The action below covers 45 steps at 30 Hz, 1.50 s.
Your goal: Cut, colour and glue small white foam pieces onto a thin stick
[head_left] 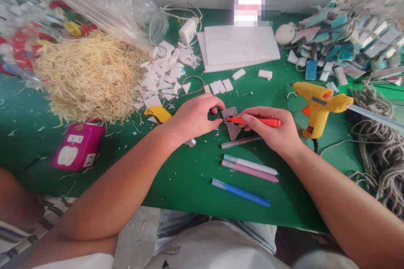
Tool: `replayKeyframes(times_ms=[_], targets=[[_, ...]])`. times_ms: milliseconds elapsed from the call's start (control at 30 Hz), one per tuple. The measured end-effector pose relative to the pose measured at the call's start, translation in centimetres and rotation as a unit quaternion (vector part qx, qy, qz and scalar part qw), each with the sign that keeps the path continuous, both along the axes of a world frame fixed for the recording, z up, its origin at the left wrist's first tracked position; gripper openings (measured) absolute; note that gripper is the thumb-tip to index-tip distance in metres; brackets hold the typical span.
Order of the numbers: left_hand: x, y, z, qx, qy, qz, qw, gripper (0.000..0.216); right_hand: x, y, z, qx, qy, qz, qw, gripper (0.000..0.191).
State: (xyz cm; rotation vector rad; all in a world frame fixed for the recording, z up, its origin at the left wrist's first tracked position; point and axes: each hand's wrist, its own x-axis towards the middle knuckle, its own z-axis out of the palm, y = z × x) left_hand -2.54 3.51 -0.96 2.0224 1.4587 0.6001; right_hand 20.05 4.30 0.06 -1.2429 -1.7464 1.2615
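The left hand pinches the top edge of a small grey cut piece lying on the green table between both hands. The right hand is closed around an orange marker, its tip touching the piece, so the step in hand looks like colouring or marking that surface. Any further stroke calls for a firm left-hand pinch so the light piece cannot slide, and short, controlled tip travel, with the grey pen lying just beside.

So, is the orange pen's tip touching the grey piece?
Touching. The head view shows the orange pen tip resting on the grey piece, no gap.
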Motion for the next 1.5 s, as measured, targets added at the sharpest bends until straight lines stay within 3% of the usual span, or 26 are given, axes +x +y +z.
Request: replayKeyframes(times_ms=[400,567,767,967,1067,1167,1500], targets=[[-0.1,0.0,0.1,-0.002,-0.008,0.000,1.000,0.028,0.0,0.0,0.1,-0.001,0.007,-0.018,1.000,0.028],[-0.3,-0.8,0.8,0.024,-0.125,0.059,0.990,0.044,0.2,-0.3,0.4,0.014,0.045,-0.088,0.995,0.035],[0.6,-1.7,1.7,0.004,-0.210,0.147,0.967,0.051,0.5,-0.6,0.8,0.054,0.049,-0.086,0.994,0.040],[1.8,-1.7,1.6,-0.013,-0.333,0.204,0.921,0.036,1.0,-0.9,0.5,0.098,0.071,-0.083,0.989,0.036],[1.9,-1.3,1.0,-0.067,-0.383,0.216,0.895,0.029,1.2,-0.9,0.1,0.130,0.098,-0.068,0.984,0.025],[2.0,-1.1,0.7,-0.114,-0.390,0.210,0.889,0.031,1.3,-0.9,0.1,0.156,0.111,-0.024,0.981,0.013],[3.0,-1.8,0.9,-0.184,-0.445,0.180,0.858,0.030,1.4,-0.9,0.6,0.252,0.064,0.058,0.964,0.007]])
